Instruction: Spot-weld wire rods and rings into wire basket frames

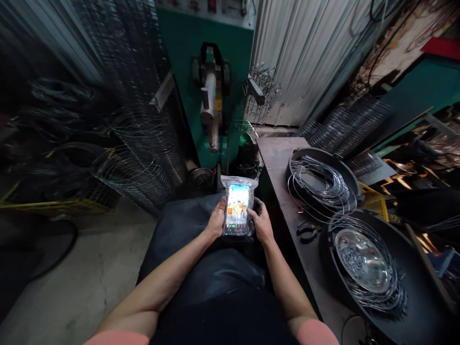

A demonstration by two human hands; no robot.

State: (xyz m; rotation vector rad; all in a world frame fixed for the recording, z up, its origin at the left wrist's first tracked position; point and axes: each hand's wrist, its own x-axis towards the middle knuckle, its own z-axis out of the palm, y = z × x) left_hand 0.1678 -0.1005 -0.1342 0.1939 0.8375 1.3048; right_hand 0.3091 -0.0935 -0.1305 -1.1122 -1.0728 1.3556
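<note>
A phone [237, 209] with a lit screen, sealed in a clear plastic bag, is held over my lap. My left hand [216, 221] grips its left edge with fingers wrapped round it. My right hand [261, 222] grips the right edge, thumb resting near the screen. I sit in dark trousers, facing a green machine [212, 86] with a metal arm hanging on its front.
A dark metal table [283, 158] stands to my right with black pans of wire rings [319, 184], a steel bowl [362, 258] and pliers [308, 231]. Wire baskets [132, 172] pile up on the left over a yellow crate [50, 206]. Bare concrete floor lies at lower left.
</note>
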